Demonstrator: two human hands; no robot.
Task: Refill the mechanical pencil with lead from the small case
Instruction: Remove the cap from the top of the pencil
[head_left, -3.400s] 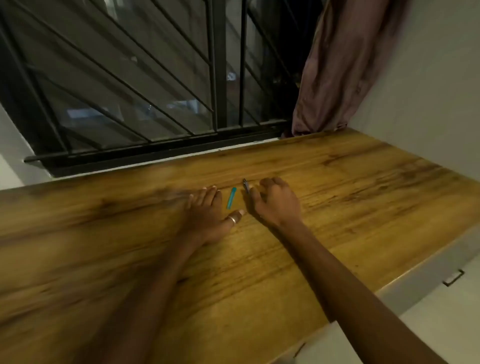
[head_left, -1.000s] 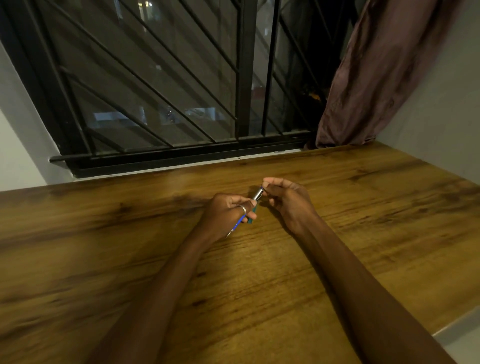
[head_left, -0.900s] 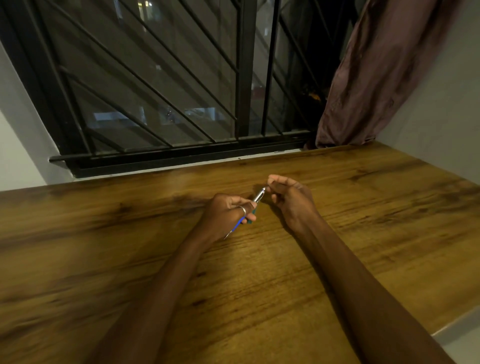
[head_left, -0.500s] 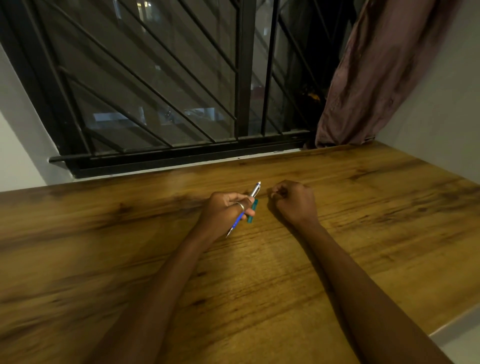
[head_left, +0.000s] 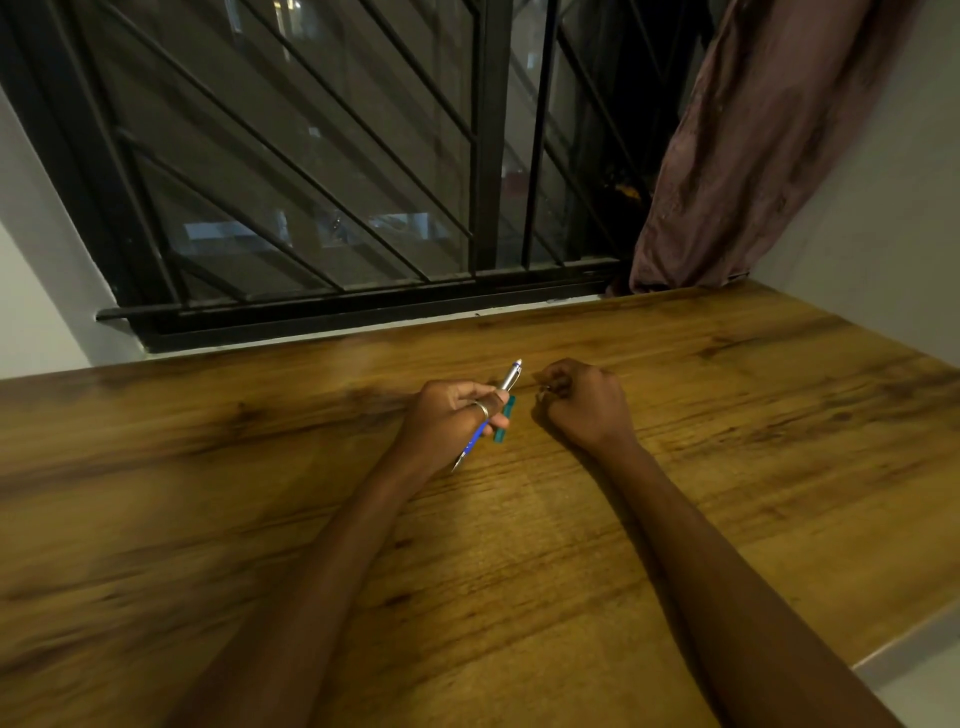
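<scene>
My left hand (head_left: 449, 415) grips a mechanical pencil (head_left: 509, 378) with a blue barrel and a silver upper part. Its top end points up and to the right, and its tip pokes out below my palm. A small teal lead case (head_left: 501, 432) lies on the wooden table (head_left: 519, 545), right beside my left fingers and partly hidden by them. My right hand (head_left: 584, 405) rests on the table a little to the right with its fingers curled. It pinches a tiny pale piece at the fingertips, seemingly the pencil's end cap.
A barred black window (head_left: 363, 182) runs along the table's far edge. A brownish curtain (head_left: 753, 145) hangs at the back right beside a pale wall (head_left: 883, 208). The table's front right edge (head_left: 893, 649) lies near my right forearm.
My right hand, which was pinching the pencil's top end, has pulled away to the right and settled on the table. My left hand keeps hold of the pencil.
</scene>
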